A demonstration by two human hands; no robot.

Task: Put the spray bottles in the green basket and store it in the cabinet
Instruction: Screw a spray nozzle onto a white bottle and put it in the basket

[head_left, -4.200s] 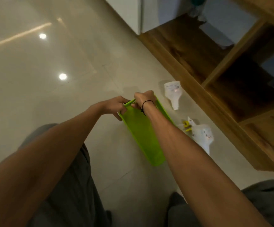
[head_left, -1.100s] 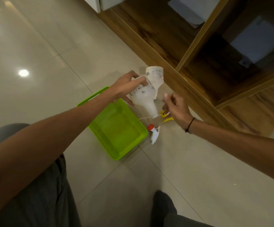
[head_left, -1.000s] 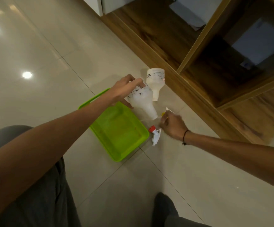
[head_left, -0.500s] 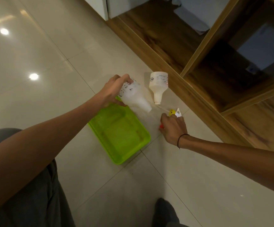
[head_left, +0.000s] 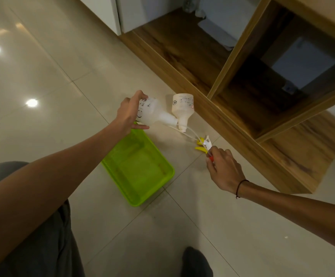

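- Crouching on a tiled floor, a person holds one white spray bottle [head_left: 152,113] in the left hand [head_left: 129,114], fingers wrapped around its wide body, neck pointing toward 3 o'clock.
- A second bottle [head_left: 182,108] lies on the tiles just beside the first, at 1 o'clock from the green basket [head_left: 138,168], neck toward the viewer.
- The right hand [head_left: 222,166] is pinched closed on a red-tipped trigger head [head_left: 209,152]; a yellow-and-white trigger head [head_left: 202,144] lies touching it on the floor, thin dip tubes [head_left: 190,133] trailing back toward the bottle necks.
- The basket sits empty on the floor at 6 o'clock from the held bottle, with the open wooden cabinet [head_left: 252,108] at its 2 o'clock.
- Both bottles look like light, thin-walled plastic, stiff enough to take a firm squeeze; whether they hold liquid cannot be told.
- The broad body seems the surest hold, since the smooth tapered neck could slip.
- The loose heads are small and the tubes flexible, so they are likely best lifted by the head rather than the tube.
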